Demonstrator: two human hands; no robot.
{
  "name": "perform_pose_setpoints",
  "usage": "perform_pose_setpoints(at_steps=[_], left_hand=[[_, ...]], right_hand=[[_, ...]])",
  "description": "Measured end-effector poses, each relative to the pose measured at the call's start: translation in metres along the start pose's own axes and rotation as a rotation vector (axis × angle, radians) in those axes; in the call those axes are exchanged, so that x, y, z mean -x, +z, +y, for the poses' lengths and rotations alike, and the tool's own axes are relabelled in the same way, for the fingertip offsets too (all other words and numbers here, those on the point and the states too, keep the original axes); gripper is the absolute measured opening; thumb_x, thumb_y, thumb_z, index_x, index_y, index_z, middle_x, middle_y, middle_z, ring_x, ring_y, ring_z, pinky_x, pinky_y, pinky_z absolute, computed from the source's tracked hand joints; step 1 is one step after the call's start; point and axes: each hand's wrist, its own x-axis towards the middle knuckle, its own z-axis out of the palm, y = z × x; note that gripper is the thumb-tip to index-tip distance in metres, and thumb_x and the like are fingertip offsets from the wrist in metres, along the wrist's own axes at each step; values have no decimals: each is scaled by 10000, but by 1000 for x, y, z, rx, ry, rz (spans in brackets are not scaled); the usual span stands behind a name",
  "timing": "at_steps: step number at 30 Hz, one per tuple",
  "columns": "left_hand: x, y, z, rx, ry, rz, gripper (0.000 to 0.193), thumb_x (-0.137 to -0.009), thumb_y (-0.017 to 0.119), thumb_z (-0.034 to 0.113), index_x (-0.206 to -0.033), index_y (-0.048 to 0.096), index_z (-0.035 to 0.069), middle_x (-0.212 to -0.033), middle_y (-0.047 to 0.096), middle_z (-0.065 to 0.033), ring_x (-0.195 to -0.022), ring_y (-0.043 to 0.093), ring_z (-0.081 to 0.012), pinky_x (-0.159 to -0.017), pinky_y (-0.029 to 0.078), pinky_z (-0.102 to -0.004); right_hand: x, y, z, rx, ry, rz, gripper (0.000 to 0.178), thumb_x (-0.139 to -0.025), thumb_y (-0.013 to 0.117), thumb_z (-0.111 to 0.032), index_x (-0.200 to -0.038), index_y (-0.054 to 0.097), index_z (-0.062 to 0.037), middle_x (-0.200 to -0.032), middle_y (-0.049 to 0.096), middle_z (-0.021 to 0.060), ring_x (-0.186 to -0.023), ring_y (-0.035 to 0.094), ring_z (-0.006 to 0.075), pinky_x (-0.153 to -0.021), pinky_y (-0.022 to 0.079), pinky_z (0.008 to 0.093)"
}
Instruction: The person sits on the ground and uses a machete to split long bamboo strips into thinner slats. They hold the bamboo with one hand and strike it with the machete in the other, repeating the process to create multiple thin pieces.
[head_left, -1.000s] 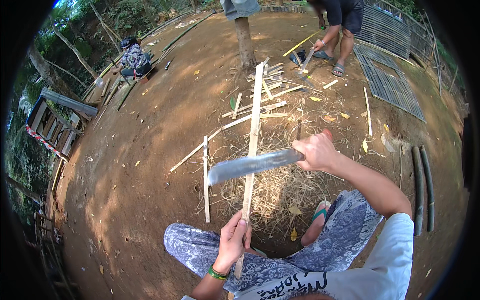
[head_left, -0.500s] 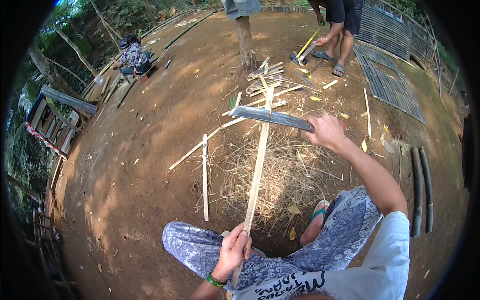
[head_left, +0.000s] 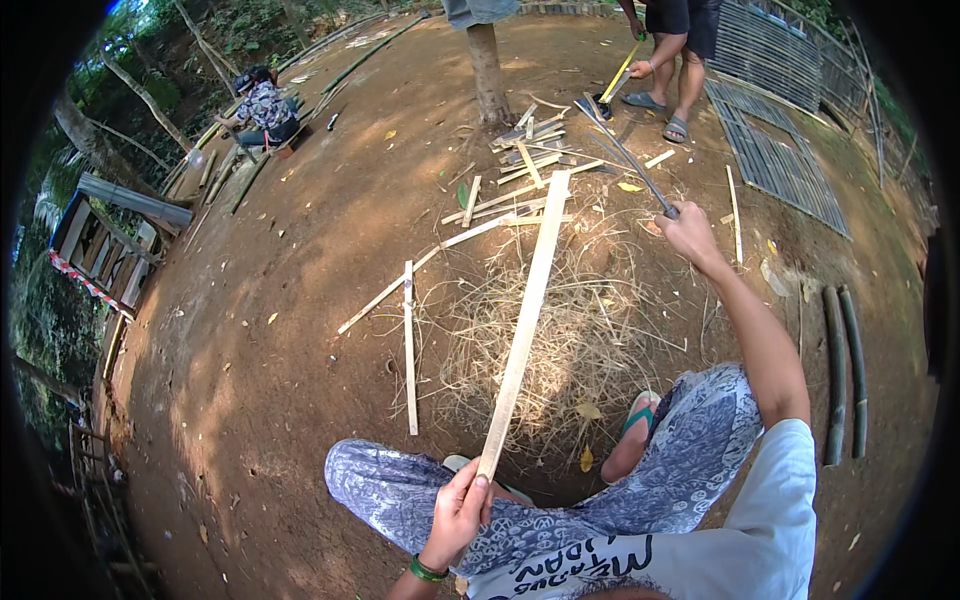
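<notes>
Grips and far figures I can't fully make out.
From here I lose part of the wooden strip (head_left: 530, 320) behind the left hand (head_left: 462, 512), and the knife's (head_left: 635, 165) handle inside the right hand (head_left: 688, 232); the upper edge cuts off the standing co-worker (head_left: 688, 75), and the crouching person's (head_left: 265, 108) handwork is too small.

I observe an outdoor work yard (head_left: 220, 450): bare earth (head_left: 270, 370), trees (head_left: 147, 97) upper left, slatted panels (head_left: 770, 65) upper right, pale strips (head_left: 530, 165) upper centre.
</notes>
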Motion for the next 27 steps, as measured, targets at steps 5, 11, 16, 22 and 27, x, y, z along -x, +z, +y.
perform_pose_setpoints(at_steps=[5,11,16,22,27], left_hand=[[-12,3,2,1,16,-13,375,-1067,455,178,-1367,509,-41,-678,512,9,-505,468,-43,-459,394,-183],[-34,7,7,372,-82,-51,478,-1062,390,162,-1510,340,2,-659,466,-21,-482,446,-106,-451,388,-218],[-67,15,17,859,-180,-191,501,-1050,356,171,-1532,317,39,-641,374,-1,-510,402,-119,-475,367,-236],[-90,20,35,1014,-206,-317,491,-1058,316,174,-1536,311,59,-637,389,5,-474,398,-101,-450,351,-225],[-105,22,42,1041,-167,-306,483,-1071,322,222,-1526,320,59,-651,392,15,-472,389,-83,-431,331,-214]], right_hand=[[14,2,-9,65,-113,-33,247,-756,642,-244,-736,631,2,-632,608,201,-635,621,358,-669,489,467],[39,3,-42,18,-209,-52,234,-763,650,-234,-724,632,-4,-614,604,190,-612,620,365,-649,488,470],[64,2,-66,102,-412,-143,203,-771,656,-225,-741,644,-24,-569,577,166,-584,615,360,-651,495,472],[96,12,-84,179,-584,-329,190,-767,704,-268,-746,643,-89,-563,606,130,-574,648,362,-587,527,485],[125,25,-99,288,-720,-464,228,-769,714,-300,-823,636,-92,-615,645,136,-610,679,360,-600,551,491]])
